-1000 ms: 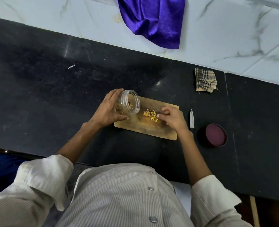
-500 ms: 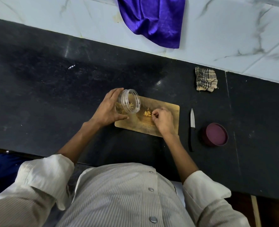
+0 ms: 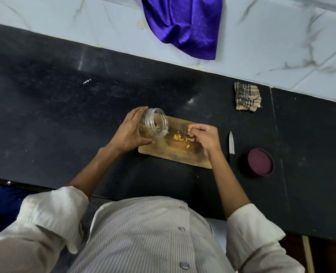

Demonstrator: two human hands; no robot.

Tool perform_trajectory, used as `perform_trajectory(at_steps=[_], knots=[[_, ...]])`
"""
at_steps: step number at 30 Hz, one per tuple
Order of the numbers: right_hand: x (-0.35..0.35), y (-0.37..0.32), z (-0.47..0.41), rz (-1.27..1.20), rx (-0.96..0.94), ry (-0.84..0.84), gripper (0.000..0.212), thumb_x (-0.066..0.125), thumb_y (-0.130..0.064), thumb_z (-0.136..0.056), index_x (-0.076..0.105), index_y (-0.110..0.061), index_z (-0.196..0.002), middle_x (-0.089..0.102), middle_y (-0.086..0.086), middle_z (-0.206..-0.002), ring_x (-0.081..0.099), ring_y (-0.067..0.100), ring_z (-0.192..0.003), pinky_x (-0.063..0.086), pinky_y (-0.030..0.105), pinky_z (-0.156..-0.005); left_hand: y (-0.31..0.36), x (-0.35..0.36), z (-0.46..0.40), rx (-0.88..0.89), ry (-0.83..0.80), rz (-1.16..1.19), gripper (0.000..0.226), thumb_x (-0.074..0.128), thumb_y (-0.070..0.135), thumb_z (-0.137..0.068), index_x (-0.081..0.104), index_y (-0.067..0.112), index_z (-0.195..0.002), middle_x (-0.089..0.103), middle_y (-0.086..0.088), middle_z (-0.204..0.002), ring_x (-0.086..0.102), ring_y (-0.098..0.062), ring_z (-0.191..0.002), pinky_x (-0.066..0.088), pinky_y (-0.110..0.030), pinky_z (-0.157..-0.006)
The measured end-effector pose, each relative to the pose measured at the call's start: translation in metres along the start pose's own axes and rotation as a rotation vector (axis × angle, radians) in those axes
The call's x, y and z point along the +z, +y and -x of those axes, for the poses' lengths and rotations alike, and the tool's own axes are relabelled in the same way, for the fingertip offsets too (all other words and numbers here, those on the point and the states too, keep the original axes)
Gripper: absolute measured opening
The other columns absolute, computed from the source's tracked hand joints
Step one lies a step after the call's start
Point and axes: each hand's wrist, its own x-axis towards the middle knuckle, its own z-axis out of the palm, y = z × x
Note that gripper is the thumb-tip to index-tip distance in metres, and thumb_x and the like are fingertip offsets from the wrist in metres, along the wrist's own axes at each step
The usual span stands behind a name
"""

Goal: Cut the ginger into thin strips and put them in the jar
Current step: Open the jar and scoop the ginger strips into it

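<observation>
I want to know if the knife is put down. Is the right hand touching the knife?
Apart. The head view shows the right hand over the cutting board, pinching ginger strips; dark counter lies between it and the knife.

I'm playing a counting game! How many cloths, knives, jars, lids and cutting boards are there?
Cloths: 2, the purple cloth and the checked cloth
Knives: 1, the knife
Jars: 1, the clear jar, tipped in the left hand
Lids: 1, the maroon lid
Cutting boards: 1, the wooden board
Total: 6
</observation>
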Motion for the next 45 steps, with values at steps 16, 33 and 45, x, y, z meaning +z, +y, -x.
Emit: perform_trajectory(at_steps=[16,33,45], knots=[[0.033,-0.027,-0.003,0.63,-0.338,-0.037,0.017,0.061,-0.009,-0.097,0.075,-0.008,-0.107,0.072,-0.001,-0.088,0.068,0.011,-0.079,0.058,0.026,-0.076,-0.006,-0.011,0.003,-0.035,0.045,-0.001,0.111,0.091,0.03,-0.058,0.026,0.015,-0.147,0.03,-0.003,-0.148,0.03,-0.02,-0.136,0.031,-0.036,-0.111],[0.004,0.02,-0.003,1.171,-0.668,-0.365,0.055,0.048,0.01,-0.09,0.053,-0.008,-0.141,0.049,0.005,-0.147,0.034,0.019,-0.142,0.019,0.027,-0.118,-0.002,-0.008,-0.001,-0.044,0.021,-0.015,0.11,0.09,0.029,-0.059,0.025,0.017,-0.147,0.028,-0.002,-0.149,0.028,-0.018,-0.137,0.027,-0.029,-0.107],[0.012,0.016,-0.007,1.168,-0.506,-0.355,0.043,0.041,-0.024,-0.106,0.046,-0.014,-0.148,0.036,0.004,-0.154,0.042,0.026,-0.135,0.036,0.037,-0.111,0.004,-0.001,-0.004,-0.023,0.0,-0.026,0.11,0.09,0.029,-0.059,0.026,0.016,-0.147,0.03,-0.001,-0.148,0.029,-0.017,-0.136,0.031,-0.029,-0.106]])
